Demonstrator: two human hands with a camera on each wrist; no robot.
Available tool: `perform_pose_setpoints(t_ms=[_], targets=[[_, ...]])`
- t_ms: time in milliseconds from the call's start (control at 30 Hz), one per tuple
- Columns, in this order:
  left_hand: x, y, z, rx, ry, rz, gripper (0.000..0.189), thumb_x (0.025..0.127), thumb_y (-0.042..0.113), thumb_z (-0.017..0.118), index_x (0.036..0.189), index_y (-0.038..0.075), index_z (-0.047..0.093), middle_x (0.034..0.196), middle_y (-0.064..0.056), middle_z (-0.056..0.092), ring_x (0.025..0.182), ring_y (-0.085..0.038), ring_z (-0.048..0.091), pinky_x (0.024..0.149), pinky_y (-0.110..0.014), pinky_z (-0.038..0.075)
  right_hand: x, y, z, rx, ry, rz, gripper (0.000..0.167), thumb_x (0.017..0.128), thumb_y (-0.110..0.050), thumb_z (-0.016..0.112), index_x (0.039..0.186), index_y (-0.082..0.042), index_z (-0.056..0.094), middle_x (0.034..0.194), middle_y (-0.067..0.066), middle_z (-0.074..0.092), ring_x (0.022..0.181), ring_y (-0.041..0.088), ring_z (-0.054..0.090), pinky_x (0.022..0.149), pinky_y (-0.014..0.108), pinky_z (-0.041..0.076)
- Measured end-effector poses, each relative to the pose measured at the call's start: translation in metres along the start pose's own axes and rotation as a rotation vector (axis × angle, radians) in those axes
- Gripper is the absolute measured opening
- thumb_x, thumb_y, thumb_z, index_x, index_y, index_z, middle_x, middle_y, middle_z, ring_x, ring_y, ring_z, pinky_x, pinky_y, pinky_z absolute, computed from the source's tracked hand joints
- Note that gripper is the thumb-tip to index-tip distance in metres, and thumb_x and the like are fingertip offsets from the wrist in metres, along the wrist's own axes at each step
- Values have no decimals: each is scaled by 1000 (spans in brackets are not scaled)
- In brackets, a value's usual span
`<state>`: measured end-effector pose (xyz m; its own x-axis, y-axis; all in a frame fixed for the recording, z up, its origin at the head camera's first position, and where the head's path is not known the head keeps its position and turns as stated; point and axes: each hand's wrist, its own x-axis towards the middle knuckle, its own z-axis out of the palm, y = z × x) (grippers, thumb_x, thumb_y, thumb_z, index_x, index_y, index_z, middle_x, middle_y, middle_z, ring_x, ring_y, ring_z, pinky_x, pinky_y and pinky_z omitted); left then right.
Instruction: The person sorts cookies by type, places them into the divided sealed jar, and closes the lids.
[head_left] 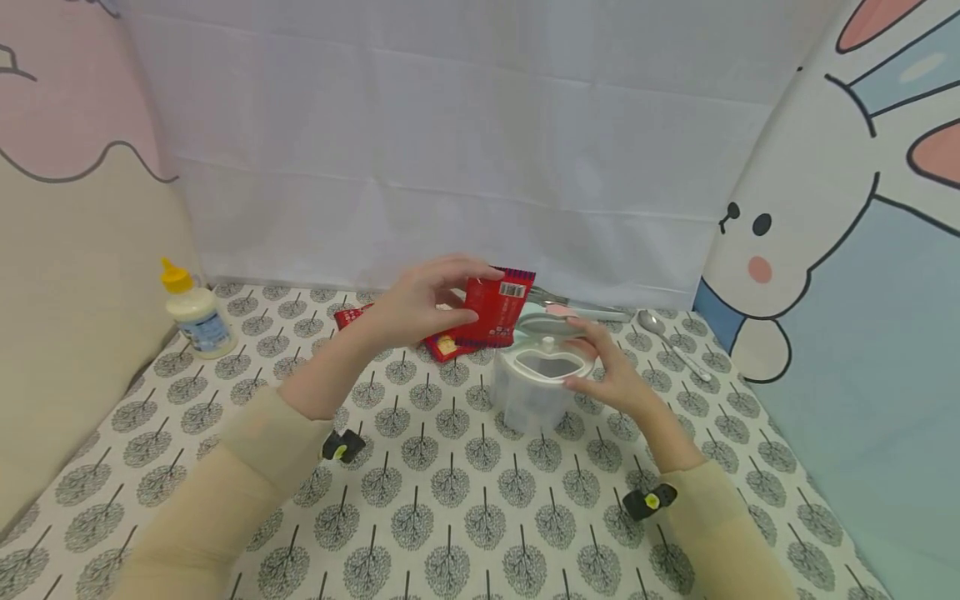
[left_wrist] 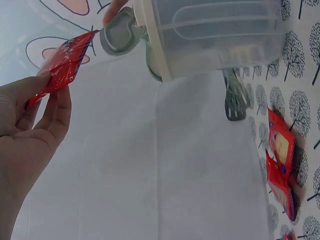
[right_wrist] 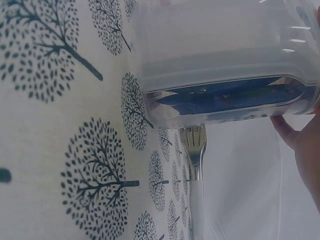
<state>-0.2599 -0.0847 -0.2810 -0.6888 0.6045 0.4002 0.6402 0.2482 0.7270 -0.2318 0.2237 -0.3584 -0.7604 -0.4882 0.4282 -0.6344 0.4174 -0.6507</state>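
Note:
Above the table my left hand (head_left: 420,300) pinches a small red snack packet (head_left: 501,308) between thumb and fingers. The packet is held upright at the left of the opening in a clear plastic storage container (head_left: 528,404) with a pale lid. Its grey-green flap (left_wrist: 120,32) stands raised. My right hand (head_left: 611,375) grips the container's top at the right, thumb at the rim and fingers by the flap. Through the container's side, a dark blue item (right_wrist: 225,97) shows in the right wrist view.
More red packets (head_left: 447,343) lie behind and left of the container. A slotted spatula (left_wrist: 235,97) and a fork (right_wrist: 194,142) lie behind it. A spoon (head_left: 667,337) rests at the right, and a yellow-capped squeeze bottle (head_left: 198,312) stands at the far left.

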Motion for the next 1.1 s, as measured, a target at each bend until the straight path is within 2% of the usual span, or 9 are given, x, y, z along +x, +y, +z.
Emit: perform_pose_setpoints(t_ms=[100,167,233,333,367,433,600,867,1100], targets=[[9,3,11,18,13,60,53,83,-2,68,132,13,54,134,-1,51,107,-16,59,81,-25,55,0,2,1,34,-3,16,91,64,7,78,139,-3,28,138,28,34,122,49,42,103,69,24],[14,3,20,28,24,94,53,82,-3,68,131,12,54,133,-3,51,108,-16,59,80,-23,55,1,3,1,55,-11,18,94,62,5,80,140,-3,28,140,27,32,121,42,46,104,68,23],[18,1,30,30,37,137,53,81,-4,69,131,12,55,132,-3,52,107,-15,59,80,-22,55,1,5,1,68,-19,14,94,63,4,81,140,-2,28,141,26,31,121,27,50,105,67,23],[24,-3,43,29,57,190,53,81,-5,69,129,11,56,129,-4,54,106,-14,58,80,-21,55,1,8,2,88,-29,1,94,64,3,82,140,0,27,142,24,30,121,3,47,107,66,22],[25,-4,48,25,62,212,52,81,-5,69,129,10,56,129,-5,54,106,-14,58,80,-21,54,1,9,2,95,-30,3,94,65,3,82,141,0,27,142,24,30,121,0,45,107,65,22],[28,-7,56,20,74,246,51,80,-5,70,128,9,57,128,-6,55,107,-15,58,80,-20,54,1,11,2,111,-34,10,94,65,4,81,141,0,26,142,23,30,125,8,46,108,64,22],[29,-16,71,4,78,279,49,80,-6,69,125,7,59,127,-7,55,112,-17,57,81,-19,54,0,10,3,94,-30,52,95,65,5,81,141,0,25,141,23,32,125,45,41,108,62,26],[20,-21,78,-22,42,219,55,81,1,72,131,13,54,135,-2,50,119,-14,52,87,-21,52,-1,7,2,55,-18,65,94,65,4,81,141,0,25,140,24,33,124,45,43,108,59,28],[26,-21,82,-32,27,248,60,81,2,72,136,13,50,139,-1,48,122,-14,50,88,-22,52,-3,7,0,53,-9,91,92,66,3,81,140,1,26,141,27,36,128,46,38,107,63,26]])
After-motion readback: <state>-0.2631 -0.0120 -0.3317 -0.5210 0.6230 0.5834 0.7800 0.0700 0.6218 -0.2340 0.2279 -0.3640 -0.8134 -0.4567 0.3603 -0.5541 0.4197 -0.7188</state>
